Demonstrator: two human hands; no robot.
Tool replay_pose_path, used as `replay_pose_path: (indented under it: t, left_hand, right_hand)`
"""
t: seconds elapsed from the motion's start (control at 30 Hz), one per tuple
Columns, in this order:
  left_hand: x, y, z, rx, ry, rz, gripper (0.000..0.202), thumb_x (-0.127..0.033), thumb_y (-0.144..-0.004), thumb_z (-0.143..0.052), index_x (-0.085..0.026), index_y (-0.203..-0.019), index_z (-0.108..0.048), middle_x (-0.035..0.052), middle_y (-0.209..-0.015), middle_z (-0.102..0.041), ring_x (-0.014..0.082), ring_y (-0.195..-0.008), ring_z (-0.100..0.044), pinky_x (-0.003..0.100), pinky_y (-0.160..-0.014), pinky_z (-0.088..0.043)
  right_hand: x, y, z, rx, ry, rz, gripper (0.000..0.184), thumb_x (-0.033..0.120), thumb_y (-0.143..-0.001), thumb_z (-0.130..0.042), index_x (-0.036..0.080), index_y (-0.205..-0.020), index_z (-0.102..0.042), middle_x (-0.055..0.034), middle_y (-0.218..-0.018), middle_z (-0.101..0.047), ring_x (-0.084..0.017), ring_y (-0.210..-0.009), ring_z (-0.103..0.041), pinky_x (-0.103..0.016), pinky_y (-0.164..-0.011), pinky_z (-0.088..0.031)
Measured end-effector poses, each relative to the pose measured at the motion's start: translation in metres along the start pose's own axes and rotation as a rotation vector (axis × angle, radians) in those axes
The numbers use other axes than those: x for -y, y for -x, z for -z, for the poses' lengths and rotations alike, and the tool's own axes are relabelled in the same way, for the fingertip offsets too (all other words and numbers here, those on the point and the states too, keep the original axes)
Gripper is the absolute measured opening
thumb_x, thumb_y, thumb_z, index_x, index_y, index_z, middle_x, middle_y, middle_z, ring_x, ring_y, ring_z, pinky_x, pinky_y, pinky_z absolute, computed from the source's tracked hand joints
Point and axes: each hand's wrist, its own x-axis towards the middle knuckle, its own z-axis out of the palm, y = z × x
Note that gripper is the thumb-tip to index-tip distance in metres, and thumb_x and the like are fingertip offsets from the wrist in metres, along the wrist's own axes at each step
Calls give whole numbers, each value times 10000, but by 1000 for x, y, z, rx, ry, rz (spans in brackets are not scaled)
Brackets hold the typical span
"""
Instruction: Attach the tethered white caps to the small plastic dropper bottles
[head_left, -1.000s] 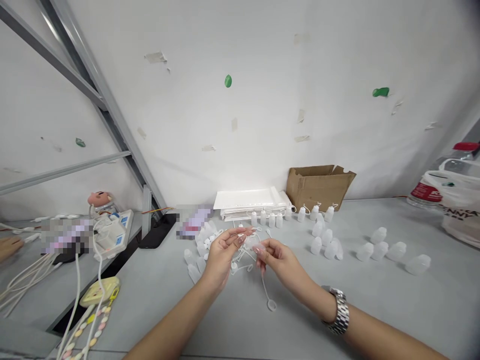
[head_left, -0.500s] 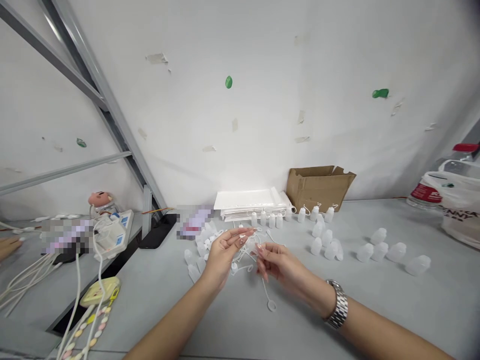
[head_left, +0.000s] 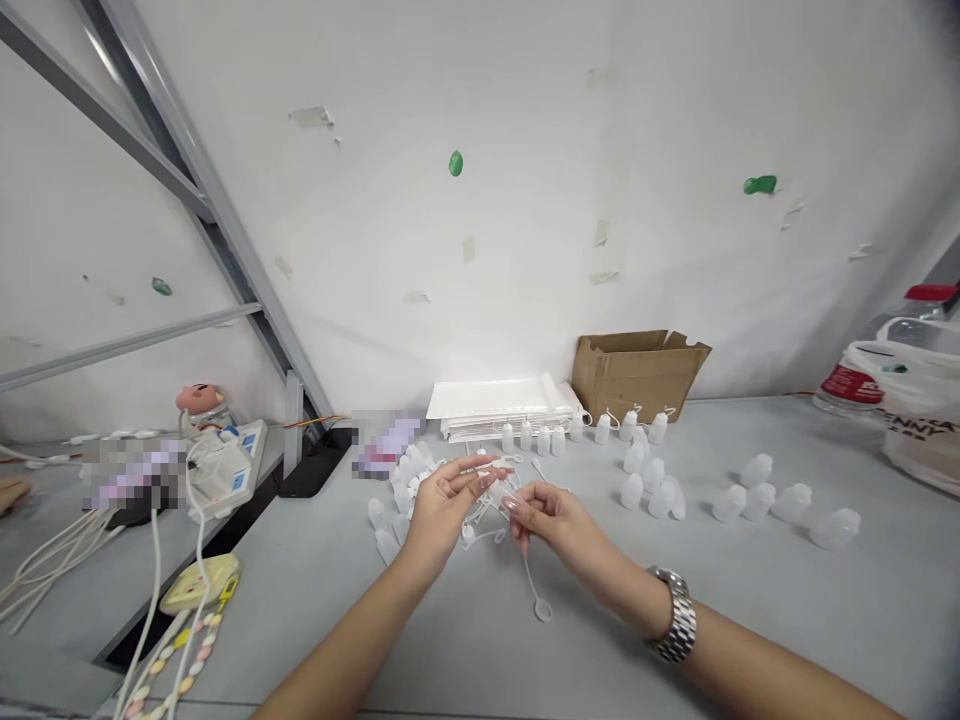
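Observation:
My left hand (head_left: 442, 507) and my right hand (head_left: 551, 517) meet above the grey table (head_left: 480, 640), fingertips almost touching. Both pinch a small translucent plastic bottle (head_left: 501, 493) between them. A thin white tether with a ring end (head_left: 534, 590) hangs from my right hand down to the table. A heap of small bottles (head_left: 401, 490) and loose white caps with tethers (head_left: 484, 520) lies just beyond my left hand. My right wrist wears a metal watch (head_left: 673, 628).
Rows of small bottles (head_left: 651, 470) and larger caps (head_left: 784, 503) lie to the right. A cardboard box (head_left: 636, 372) and a stack of white bags (head_left: 501, 405) stand by the wall. Plastic bags (head_left: 919, 400) sit far right; a power strip (head_left: 229, 465) and cables (head_left: 157, 580) lie left.
My right hand has edged slightly left toward my left hand, closing the gap. Another person's hand at the far left edge has drawn back.

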Motion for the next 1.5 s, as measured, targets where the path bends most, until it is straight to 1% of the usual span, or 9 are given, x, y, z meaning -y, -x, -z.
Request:
replay_pose_path:
  t: [0.13,0.23,0.3,0.43,0.53,0.7,0.8,1.07,1.5]
  left_hand:
    - [-4,1,2,84,15,-6,305,-280,-665,-676,-145,-932,-615,119,-886,-707,253,-952,-613,375,-873,-418]
    - [-6,3,1,140,12,-33,249,-268,-670,-673,-151,-884,-629,114,-881,-707,255,-971,-605,385,-901,-401]
    - [-6,3,-1,129,28,-20,237,-278,-662,-678,-157,-863,-643,112,-918,-699,262,-983,-598,390,-903,-402]
    - [-2,1,-3,78,54,13,291,-358,-701,-630,-158,-910,-661,113,-1009,-671,255,-987,-592,369,-909,-399]
    - [1,-1,-2,109,22,33,305,-401,-722,-593,-141,-852,-683,113,-939,-691,255,-910,-624,369,-882,-417]
    - [2,-3,1,93,-75,51,226,-316,-631,-692,-159,-794,-693,85,-816,-715,241,-784,-656,357,-798,-471]
    - [1,-4,4,43,-53,72,219,-310,-640,-689,-148,-786,-688,78,-747,-715,215,-720,-660,356,-794,-474]
    - [1,-11,16,-42,267,207,154,-236,-706,-652,-136,-822,-665,93,-904,-701,190,-867,-644,310,-853,-477]
    - [3,-13,16,-96,205,218,156,-212,-702,-654,-114,-824,-659,94,-841,-709,178,-815,-655,299,-833,-487]
  right_hand:
    - [-2,3,2,253,-390,-175,287,390,-716,-637,149,-614,-519,64,-448,-446,-51,-410,-351,-288,-668,-408]
    - [-4,4,2,314,-508,-276,258,378,-731,-623,131,-698,-557,69,-462,-434,-38,-394,-309,-294,-686,-415]
    - [-4,3,2,321,-489,-251,273,398,-747,-599,131,-702,-560,59,-471,-448,-45,-399,-322,-308,-692,-417]
    - [2,1,3,194,-294,-62,297,443,-746,-589,157,-677,-548,47,-477,-483,-68,-419,-368,-311,-679,-406]
    - [9,-1,5,54,-116,35,334,499,-739,-571,167,-708,-550,43,-510,-492,-87,-462,-409,-286,-631,-385]
    - [11,-3,9,-83,46,136,378,545,-748,-522,177,-661,-516,31,-542,-491,-102,-499,-438,-262,-551,-356]
    - [10,-6,13,-130,69,166,382,537,-756,-515,178,-627,-495,29,-538,-490,-100,-493,-439,-262,-542,-354]
    - [16,-5,15,-206,220,198,336,507,-691,-600,174,-692,-556,21,-578,-524,-113,-533,-474,-274,-569,-391]
    - [8,-4,17,-253,411,269,247,425,-733,-588,184,-772,-552,37,-574,-483,-111,-533,-453,-239,-506,-363]
